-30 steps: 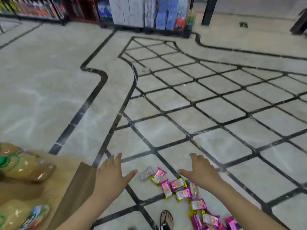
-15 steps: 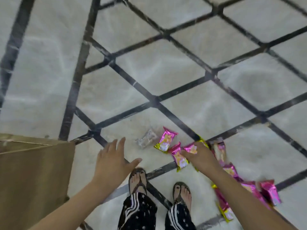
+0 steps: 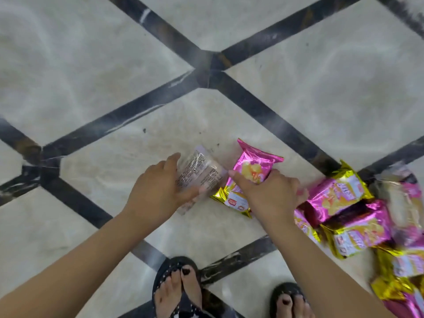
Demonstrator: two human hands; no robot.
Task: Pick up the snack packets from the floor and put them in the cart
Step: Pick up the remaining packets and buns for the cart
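A clear snack packet (image 3: pixel 199 171) with printed text lies on the floor at centre. My left hand (image 3: pixel 156 191) is closed around its left end, thumb above and fingers below. Just to its right lies a pink and gold snack packet (image 3: pixel 254 164). My right hand (image 3: pixel 268 191) presses down over its middle, with the thumb on one side and the fingers on the other. Several more pink and gold packets (image 3: pixel 344 203) lie heaped to the right, running down to the lower right corner. The cart is out of view.
The floor is pale marble crossed by dark inlaid strips (image 3: pixel 206 65). My own feet in black sandals (image 3: pixel 176 283) stand just below the hands, the right foot (image 3: pixel 289 299) close to the packet heap.
The view has dropped close to the floor and the brown cart edge has left the frame. My left hand reached the clear packet and closed on it. My right hand shifted left onto the pink packet.
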